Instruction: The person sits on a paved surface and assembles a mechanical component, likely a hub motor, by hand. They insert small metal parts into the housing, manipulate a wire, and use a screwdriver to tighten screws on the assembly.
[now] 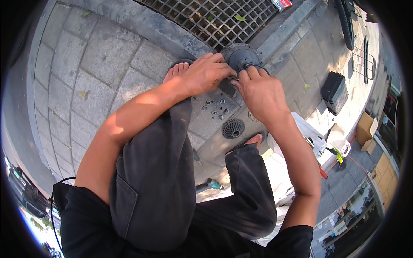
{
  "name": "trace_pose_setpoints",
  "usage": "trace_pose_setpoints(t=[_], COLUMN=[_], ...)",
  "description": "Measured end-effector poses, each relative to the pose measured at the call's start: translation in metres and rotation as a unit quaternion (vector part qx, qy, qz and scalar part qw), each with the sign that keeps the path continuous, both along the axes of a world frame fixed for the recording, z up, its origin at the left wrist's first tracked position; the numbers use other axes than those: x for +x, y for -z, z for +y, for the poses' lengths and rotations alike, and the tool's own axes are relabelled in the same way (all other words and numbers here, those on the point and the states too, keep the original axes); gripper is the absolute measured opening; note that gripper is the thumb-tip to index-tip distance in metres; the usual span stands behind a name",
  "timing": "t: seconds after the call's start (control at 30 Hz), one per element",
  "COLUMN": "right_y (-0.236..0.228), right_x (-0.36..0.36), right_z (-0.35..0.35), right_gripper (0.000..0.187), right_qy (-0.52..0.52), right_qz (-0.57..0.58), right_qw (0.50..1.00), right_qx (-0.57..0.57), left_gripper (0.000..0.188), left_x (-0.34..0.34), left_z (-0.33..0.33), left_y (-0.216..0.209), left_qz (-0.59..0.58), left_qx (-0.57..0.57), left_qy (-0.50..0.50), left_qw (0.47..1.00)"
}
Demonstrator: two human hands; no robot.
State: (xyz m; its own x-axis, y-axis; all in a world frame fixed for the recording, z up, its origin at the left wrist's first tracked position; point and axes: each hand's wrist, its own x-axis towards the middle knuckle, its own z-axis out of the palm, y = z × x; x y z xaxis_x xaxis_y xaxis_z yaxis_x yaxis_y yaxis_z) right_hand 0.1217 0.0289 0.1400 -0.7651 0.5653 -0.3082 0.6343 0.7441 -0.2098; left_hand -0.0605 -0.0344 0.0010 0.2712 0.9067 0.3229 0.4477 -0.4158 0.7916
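A round dark grey wheel hub motor [241, 55] lies on the paving, with a black cable [260, 67] looping from its axle toward my right hand. My left hand [208, 74] is closed at the hub's near left side, its fingertips pinched together. From the right, my right hand [263, 92] meets it, thumb and fingers also closed. What lies between the fingertips is too small and hidden to make out. Several loose nuts and washers [215, 112] are spread on the paving below the hands. Nearer me sits a black sprocket cassette [233, 128].
A metal grate [215, 19] in a stone kerb borders the far side. Between my legs lie a teal-and-black power drill [211, 185] and a screwdriver [197, 158]. To the right are a black case [334, 92], a cardboard box [365, 132] and a white container [339, 141].
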Motion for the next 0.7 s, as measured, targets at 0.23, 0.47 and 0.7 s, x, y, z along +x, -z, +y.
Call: trace_pose_setpoints(t=[0.23,0.47,0.7], right_y=[-0.001,-0.001,0.015], right_x=[-0.017,-0.006,-0.003], right_z=[-0.005,0.017,0.007], right_gripper=[0.024,0.023,0.023], right_qy=[0.176,-0.138,0.385], right_qz=[-0.124,-0.066,-0.019], right_qw=[0.962,0.988,0.872], right_qx=[-0.166,-0.016,-0.303], left_gripper=[0.027,0.026,0.032], left_x=[0.002,-0.002,0.001], left_z=[0.001,0.001,0.001], left_y=[0.005,-0.002,0.007], left_qz=[-0.006,0.020,0.015], left_qx=[0.027,-0.006,0.022], left_qy=[-0.018,0.006,-0.007], left_qw=[0.999,1.000,1.000])
